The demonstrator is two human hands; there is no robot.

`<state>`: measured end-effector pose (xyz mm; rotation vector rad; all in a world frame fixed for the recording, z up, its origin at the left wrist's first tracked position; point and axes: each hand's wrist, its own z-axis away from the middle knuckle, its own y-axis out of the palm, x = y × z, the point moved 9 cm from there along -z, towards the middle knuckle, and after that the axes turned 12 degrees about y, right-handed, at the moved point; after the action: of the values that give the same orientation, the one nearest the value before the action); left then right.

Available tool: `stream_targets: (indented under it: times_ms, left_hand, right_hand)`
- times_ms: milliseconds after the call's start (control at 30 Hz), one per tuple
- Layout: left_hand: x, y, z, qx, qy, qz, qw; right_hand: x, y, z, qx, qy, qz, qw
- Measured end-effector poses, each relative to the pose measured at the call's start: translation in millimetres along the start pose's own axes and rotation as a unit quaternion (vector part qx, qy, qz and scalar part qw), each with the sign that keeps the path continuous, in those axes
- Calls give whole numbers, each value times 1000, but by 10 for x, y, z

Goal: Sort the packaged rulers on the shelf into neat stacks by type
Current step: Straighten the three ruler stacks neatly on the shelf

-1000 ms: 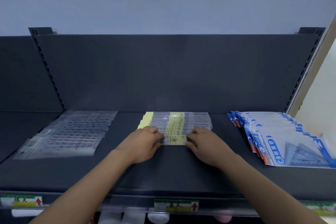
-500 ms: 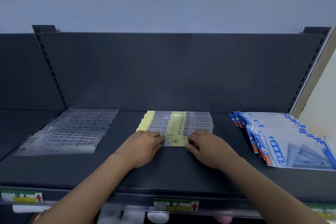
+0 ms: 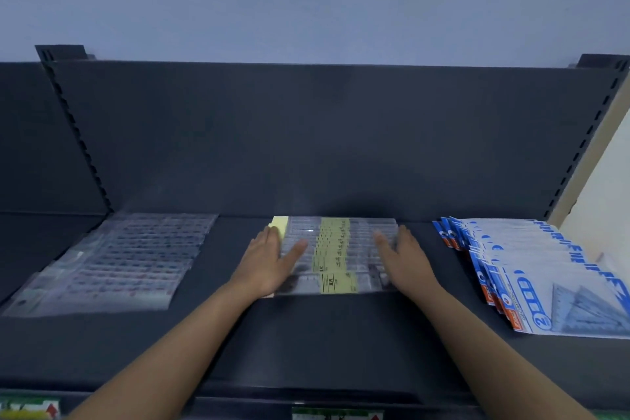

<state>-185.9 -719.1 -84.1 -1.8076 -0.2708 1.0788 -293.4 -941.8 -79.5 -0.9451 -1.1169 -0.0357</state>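
A fanned stack of clear rulers with yellow labels [image 3: 335, 254] lies in the middle of the dark shelf [image 3: 327, 334]. My left hand [image 3: 269, 262] rests flat against the stack's left end, fingers straight, thumb lying over the packages. My right hand [image 3: 404, 257] lies flat at the stack's right end, fingers straight. To the left sits a spread of clear packaged rulers with red print [image 3: 126, 259]. At the right lies a fanned row of blue-and-white set-square packs [image 3: 531, 269].
The shelf's dark back panel [image 3: 324, 140] rises just behind the stacks. Slotted uprights [image 3: 76, 133] stand at both ends. Price labels [image 3: 337, 414] sit on the front rail. A pale wall panel [image 3: 603, 201] borders the right side.
Both hands have moved from the front package's middle out to the stack's two ends and flattened. The camera has come closer.
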Motion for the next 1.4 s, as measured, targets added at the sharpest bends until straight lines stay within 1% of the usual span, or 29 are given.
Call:
stream_targets:
  times_ms: [33,133,233,300,367,467,533,567,600,633,700,733,767,800,833,900,967,1033,1100,1133,1200,1233,1300,1367,1400]
  left_hand:
    - [7,8,-18,-17,-14,26,999]
    - [15,69,-46,-37,-28,105,993]
    - [43,-19,-98,-69,-38,192,978]
    - [92,-85,-183,-96,-61,224,968]
    - [153,-125,-270,-120,-78,281,949]
    - [99,-141,-304,-147,-66,337,927]
    - [93,-128,-270,-152,-40,344,926]
    - [78,-142,-256,-139,-29,340,930]
    - [62,-158,-265,-114,-25,324,939]
    - [50,-173,-296,-75,-20,286,955]
    - [42,-159,-288,36,33,132,990]
    - [40,-133,-247,84,68,45,993]
    - [49,-90,-187,122,94,-21,988]
    - [79,-37,-134,149,109,-59,981]
    - [105,-1,-90,165,118,-72,977]
    - [145,30,-68,168,124,-61,976]
    - [151,16,-93,150,129,-50,979]
    - [118,-3,-94,134,148,-65,978]
    - [-9,-55,-64,109,195,-97,970]
    - [-100,-99,-30,91,230,-106,963]
    - [-283,-169,71,61,309,-114,942]
    - [-374,-172,134,58,348,-120,928]
    - [-526,-105,233,77,403,-149,900]
    - [-587,-13,282,92,431,-197,876]
    - [-618,39,303,99,449,-231,857]
  right_hand:
    - [5,-16,-25,1,2,-26,1000]
    - [30,-59,-22,8,3,-36,999]
    - [63,-180,-45,-22,7,-22,999]
    - [67,-171,-102,-7,31,-22,999]
    - [71,-88,-177,24,40,-36,998]
    - [67,10,-210,22,30,-25,999]
    - [31,54,-178,6,21,14,1000]
    - [12,52,-157,-4,18,42,999]
    - [6,37,-136,-16,11,75,997]
    - [10,13,-105,-27,0,109,994]
    - [3,-5,-64,-37,-27,172,984]
    - [-8,5,-41,-37,-38,202,978]
    - [-30,33,-18,-32,-43,235,970]
    - [-72,71,-6,-21,-41,267,962]
    - [-120,107,5,-5,-34,292,956]
    - [-172,141,15,16,-27,305,952]
    - [-168,143,16,26,-32,309,950]
    - [-144,126,21,37,-39,304,951]
    - [-67,90,72,35,-73,277,958]
    - [9,65,132,26,-112,259,959]
    - [199,25,317,16,-213,224,951]
    - [258,37,395,30,-244,215,945]
    - [311,105,488,65,-275,226,932]
    - [367,157,507,83,-281,253,922]
    - [404,170,497,89,-278,265,919]
